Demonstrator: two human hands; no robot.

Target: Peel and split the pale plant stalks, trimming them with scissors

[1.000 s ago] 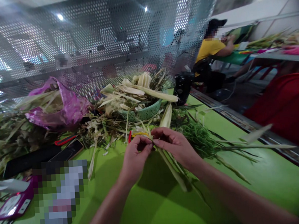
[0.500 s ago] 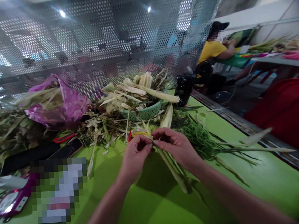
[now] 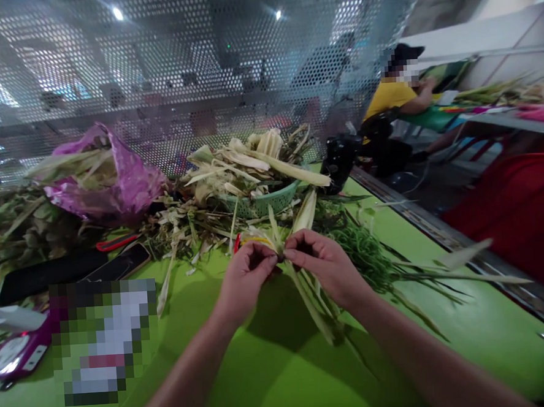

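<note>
In front of me, my left hand (image 3: 249, 281) and my right hand (image 3: 329, 267) meet at a bundle of pale green leaf strips (image 3: 311, 308). Each hand is closed in a pinch, thumb against forefinger, near the bundle's upper part. Long ends of the strips hang down under my right hand, while shorter tips stick up between the hands. Just behind my left fingers lies a yellow and red tool (image 3: 254, 239), partly hidden. To the right of my right hand is a heap of thin, curly green strands (image 3: 365, 256). The exact pinch point is too small to make out.
Behind the hands, a green basket (image 3: 265, 205) overflows with dried husks. A purple plastic bag (image 3: 135, 181), a red-handled cutter (image 3: 116, 242), a phone (image 3: 116, 265) and a purple device (image 3: 41, 343) lie left. A person in yellow (image 3: 389, 98) sits beyond the table edge, near a red chair (image 3: 516, 213).
The view has shifted slightly. My hands stay pinched together on the leaf strips, with a small shift of the fingers; the strips' lower ends have swung a little to the left.
</note>
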